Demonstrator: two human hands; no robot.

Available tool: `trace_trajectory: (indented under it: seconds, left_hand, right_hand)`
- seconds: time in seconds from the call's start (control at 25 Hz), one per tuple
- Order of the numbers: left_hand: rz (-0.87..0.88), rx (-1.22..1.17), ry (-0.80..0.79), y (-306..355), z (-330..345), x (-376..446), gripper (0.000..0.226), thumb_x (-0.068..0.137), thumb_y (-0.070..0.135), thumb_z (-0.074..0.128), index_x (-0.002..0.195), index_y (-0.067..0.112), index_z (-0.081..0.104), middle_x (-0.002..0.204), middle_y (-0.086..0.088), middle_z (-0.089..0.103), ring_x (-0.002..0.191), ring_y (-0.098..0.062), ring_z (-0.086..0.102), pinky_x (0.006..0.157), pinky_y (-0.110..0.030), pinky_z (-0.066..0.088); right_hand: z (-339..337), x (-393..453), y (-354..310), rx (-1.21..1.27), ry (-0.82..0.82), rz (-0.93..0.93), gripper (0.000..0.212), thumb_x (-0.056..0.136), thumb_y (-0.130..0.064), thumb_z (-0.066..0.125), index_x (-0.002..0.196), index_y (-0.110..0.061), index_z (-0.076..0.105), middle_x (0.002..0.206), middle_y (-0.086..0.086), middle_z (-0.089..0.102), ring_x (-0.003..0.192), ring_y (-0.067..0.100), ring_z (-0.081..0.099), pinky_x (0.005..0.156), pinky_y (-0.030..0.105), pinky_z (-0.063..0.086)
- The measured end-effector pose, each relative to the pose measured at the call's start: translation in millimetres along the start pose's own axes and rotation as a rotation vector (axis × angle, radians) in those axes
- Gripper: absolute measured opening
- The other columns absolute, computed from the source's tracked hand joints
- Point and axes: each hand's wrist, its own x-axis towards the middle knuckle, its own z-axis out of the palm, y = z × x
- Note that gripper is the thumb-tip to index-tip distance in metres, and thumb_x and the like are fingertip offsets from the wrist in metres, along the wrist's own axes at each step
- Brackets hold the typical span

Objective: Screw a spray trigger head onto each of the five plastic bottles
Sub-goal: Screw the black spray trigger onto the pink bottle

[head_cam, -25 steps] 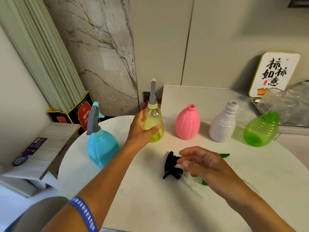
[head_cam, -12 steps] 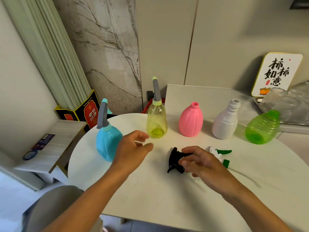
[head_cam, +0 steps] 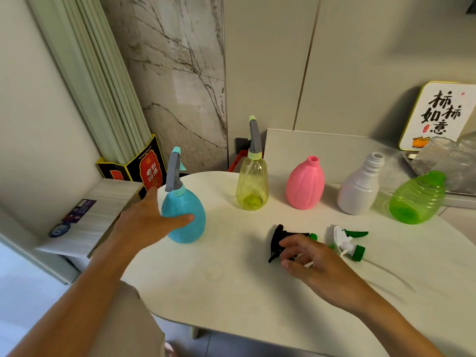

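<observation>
Five bottles stand in a row on the white round table (head_cam: 231, 300). The blue bottle (head_cam: 188, 222) and the yellow bottle (head_cam: 252, 186) carry grey trigger heads. The pink bottle (head_cam: 305, 186), the white bottle (head_cam: 359, 191) and the tilted green bottle (head_cam: 417, 199) have bare necks. My left hand (head_cam: 144, 222) is spread around the blue bottle's left side, its thumb lying across the front. My right hand (head_cam: 311, 258) has its fingers closed over a black trigger head (head_cam: 278, 239) that lies on the table. A white and green trigger head (head_cam: 346, 240) lies just right of it.
A low wooden shelf (head_cam: 98, 215) and a black and red box (head_cam: 149, 171) sit left of the table. Behind it, a counter holds a sign with characters (head_cam: 438, 114) and a tray of clear glasses (head_cam: 445, 161). The table's near edge is close to my knee.
My left hand let go of the yellow bottle, swung left and now reaches around the blue bottle. My right hand stayed on the black trigger head.
</observation>
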Motion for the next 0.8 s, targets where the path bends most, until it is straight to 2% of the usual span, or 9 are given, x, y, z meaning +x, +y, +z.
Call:
trace_trajectory:
  seconds: [0.08, 0.16, 0.28, 0.48, 0.56, 0.68, 0.72, 0.8]
  left_hand:
    - [0.077, -0.236, -0.021, 5, 10, 17, 0.079, 0.07, 0.049, 0.082, 0.137, 0.025, 0.046, 0.125, -0.003, 0.061, 0.104, -0.02, 0.056, 0.073, -0.029, 0.048]
    - [0.121, -0.269, 0.021, 11, 17, 35, 0.071, 0.073, 0.044, 0.082, 0.132, 0.02, 0.051, 0.122, -0.004, 0.062, 0.105, -0.022, 0.058, 0.082, -0.037, 0.054]
    - [0.132, -0.361, 0.031, 22, 21, 61, 0.066, 0.076, 0.037, 0.082, 0.131, 0.015, 0.053, 0.125, -0.007, 0.062, 0.113, -0.027, 0.059, 0.094, -0.05, 0.052]
    - [0.106, -0.459, 0.003, 42, 29, 93, 0.068, 0.08, 0.035, 0.079, 0.138, 0.017, 0.047, 0.134, -0.008, 0.058, 0.122, -0.029, 0.055, 0.099, -0.051, 0.049]
    - [0.127, -0.392, 0.02, 43, 31, 93, 0.07, 0.08, 0.036, 0.079, 0.138, 0.015, 0.046, 0.134, -0.009, 0.057, 0.122, -0.029, 0.054, 0.099, -0.052, 0.049]
    - [0.142, 0.068, 0.133, 35, 30, 71, 0.075, 0.074, 0.044, 0.081, 0.132, 0.01, 0.049, 0.126, -0.013, 0.055, 0.113, -0.032, 0.056, 0.09, -0.05, 0.052]
    - [0.154, 0.177, 0.18, 33, 29, 59, 0.071, 0.073, 0.046, 0.082, 0.128, 0.011, 0.054, 0.121, -0.013, 0.057, 0.107, -0.03, 0.058, 0.084, -0.045, 0.053]
    - [0.292, 0.146, 0.22, 34, 29, 34, 0.05, 0.074, 0.044, 0.081, 0.115, 0.018, 0.066, 0.107, -0.004, 0.064, 0.091, -0.019, 0.061, 0.07, -0.028, 0.049]
  right_hand:
    - [0, 2, 2, -0.008, 0.01, 0.0, 0.026, 0.091, -0.031, 0.068, 0.112, -0.043, 0.059, 0.104, -0.012, 0.07, 0.088, 0.004, 0.061, 0.076, 0.018, 0.049]
    - [-1, 3, 2, -0.018, 0.013, -0.006, 0.026, 0.091, -0.032, 0.067, 0.112, -0.044, 0.058, 0.105, -0.014, 0.069, 0.089, 0.001, 0.061, 0.073, 0.013, 0.046]
    - [-2, 2, 4, -0.037, 0.017, -0.021, 0.027, 0.091, -0.032, 0.066, 0.113, -0.045, 0.057, 0.107, -0.016, 0.067, 0.09, -0.001, 0.061, 0.07, 0.01, 0.043]
    - [-4, 3, 3, -0.076, 0.044, -0.047, 0.027, 0.092, -0.032, 0.065, 0.116, -0.043, 0.057, 0.107, -0.016, 0.067, 0.092, -0.002, 0.06, 0.07, 0.012, 0.043]
    - [-6, 2, -1, -0.081, 0.069, -0.062, 0.025, 0.093, -0.03, 0.064, 0.113, -0.043, 0.057, 0.107, -0.018, 0.067, 0.092, -0.003, 0.06, 0.069, 0.011, 0.043]
    - [-17, 4, -4, -0.058, 0.137, -0.087, 0.023, 0.093, -0.024, 0.065, 0.111, -0.038, 0.061, 0.105, -0.016, 0.069, 0.09, -0.002, 0.062, 0.069, 0.012, 0.046]
    - [-21, 5, -3, -0.044, 0.172, -0.089, 0.023, 0.093, -0.022, 0.065, 0.111, -0.036, 0.063, 0.104, -0.015, 0.07, 0.09, -0.002, 0.062, 0.069, 0.012, 0.046]
    - [-27, 6, 0, -0.017, 0.232, -0.076, 0.023, 0.092, -0.018, 0.066, 0.109, -0.032, 0.064, 0.105, -0.013, 0.071, 0.088, -0.002, 0.063, 0.065, 0.011, 0.045]
